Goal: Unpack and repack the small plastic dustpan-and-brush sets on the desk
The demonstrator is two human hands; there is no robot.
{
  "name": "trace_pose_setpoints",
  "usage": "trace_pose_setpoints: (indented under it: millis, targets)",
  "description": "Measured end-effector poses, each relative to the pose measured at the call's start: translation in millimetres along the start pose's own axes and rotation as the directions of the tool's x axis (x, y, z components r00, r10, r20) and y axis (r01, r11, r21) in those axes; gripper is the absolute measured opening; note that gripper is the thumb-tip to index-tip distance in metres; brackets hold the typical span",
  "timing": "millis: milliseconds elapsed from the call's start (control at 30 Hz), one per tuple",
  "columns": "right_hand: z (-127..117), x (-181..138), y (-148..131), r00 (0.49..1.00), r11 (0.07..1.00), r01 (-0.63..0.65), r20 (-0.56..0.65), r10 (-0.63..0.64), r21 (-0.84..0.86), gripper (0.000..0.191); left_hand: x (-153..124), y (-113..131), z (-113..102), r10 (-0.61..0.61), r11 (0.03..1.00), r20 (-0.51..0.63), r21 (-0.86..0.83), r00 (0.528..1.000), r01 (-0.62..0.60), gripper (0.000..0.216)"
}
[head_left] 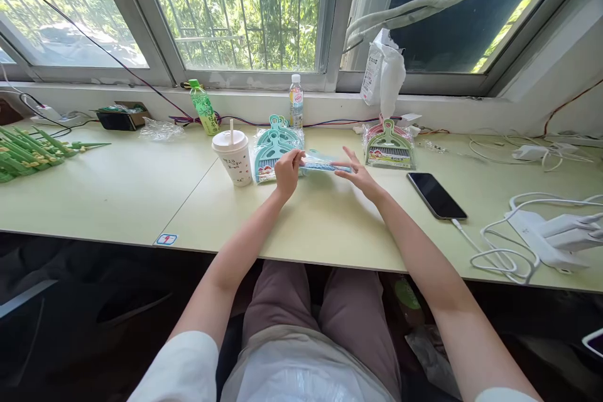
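**Two hands working a blue packet at the window counter**

The left hand (287,171) is closing its fingers around the left end of a flat blue packet (325,165), which is lying lengthwise just above the pale green counter (330,226), in the middle of the view. The right hand (360,174) is spreading wide, its fingers fanned out, with the fingertips touching the packet's right end; it is not gripping. Whether the packet is resting on the counter or being lifted slightly is hard to tell.

Just behind the left hand, a stack of teal brush-and-dustpan sets (273,146) in clear wrapping is leaning toward the window. A white paper cup (234,156) with a lid and straw is standing upright just left of that stack. Right of the right hand, a green and pink dustpan set (389,146) is lying near the wall, and a dark phone (436,195) is lying face up beyond it, with a white cable running from its near end.

Against the sill, a green bottle (204,107) is tilting, and a clear water bottle (296,100) is standing upright. A pile of green sticks (28,151) is lying at the far left. White chargers and cables (541,235) are sprawling at the far right. The person is sitting, with legs showing under the counter's edge.
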State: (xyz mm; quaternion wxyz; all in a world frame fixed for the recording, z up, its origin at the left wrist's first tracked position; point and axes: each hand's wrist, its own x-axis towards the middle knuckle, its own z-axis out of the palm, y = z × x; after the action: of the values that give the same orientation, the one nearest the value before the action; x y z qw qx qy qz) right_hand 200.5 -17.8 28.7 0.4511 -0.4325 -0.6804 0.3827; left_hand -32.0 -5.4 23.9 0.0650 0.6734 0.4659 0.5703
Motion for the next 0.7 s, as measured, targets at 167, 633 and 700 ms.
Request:
trace_pose_setpoints:
  millis: [167, 633, 700]
  targets:
    - [1, 3, 7, 0.994, 0.99, 0.104, 0.018, -0.106, 0.093, 0.031, 4, -1, 1, 0.088, 0.996, 0.071, -0.021, 0.994, -0.087, 0.032]
    - [2, 8, 16, 0.981, 0.988, 0.146, -0.136, -0.138, 0.046, 0.025, 13, -5, 5, 0.124, 0.981, 0.168, -0.171, 0.978, -0.095, 0.022]
    - [2, 9, 18, 0.978, 0.988, 0.145, -0.157, -0.137, 0.045, 0.024, 13, -3, 5, 0.114, 0.978, 0.167, -0.194, 0.979, -0.081, 0.02]
